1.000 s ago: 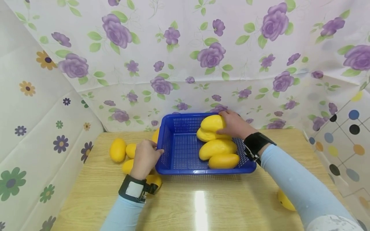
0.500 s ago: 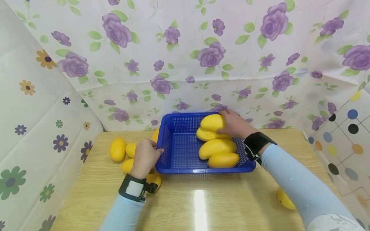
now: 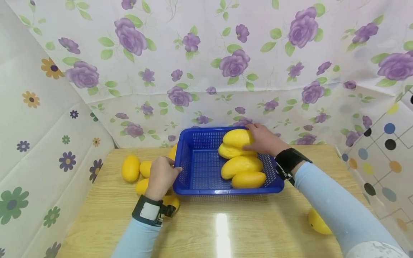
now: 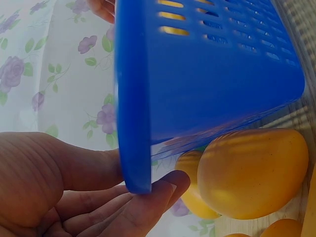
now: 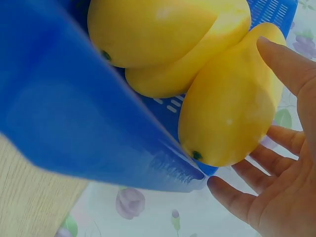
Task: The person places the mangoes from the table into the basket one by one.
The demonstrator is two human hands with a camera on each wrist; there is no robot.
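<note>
Where the purple-flowered cloth (image 3: pixel 206 53) drops behind the wood-grain table (image 3: pixel 258 229), a blue slotted plastic basket (image 3: pixel 200 192) is held near the back edge; whether its base rests fully on the tabletop cannot be told. The left hand (image 3: pixel 162 176) pinches the rim at its left end between thumb and fingers. The right hand (image 3: pixel 266 140) reaches over the far right corner, gripping the rearmost mango (image 3: pixel 238 138) between thumb and fingers. Three other yellow mangoes (image 3: pixel 242 167) lie with it in the basket's right half; loose mangoes (image 3: pixel 130 168) lie beyond the left end, and a single mango (image 3: pixel 316 223) shows partly behind the right sleeve (image 3: pixel 335 204).

For this hold, I judge a firm left pinch best, so the rim does not tip, with the right palm cupping rather than squeezing, since smooth fruit may slip. Fingertips should stay clear of the corner.

A black strap (image 3: pixel 292 158) circles the right wrist; a white patch (image 3: pixel 150 211) marks the left one's. No brand or writing is legible anywhere.
</note>
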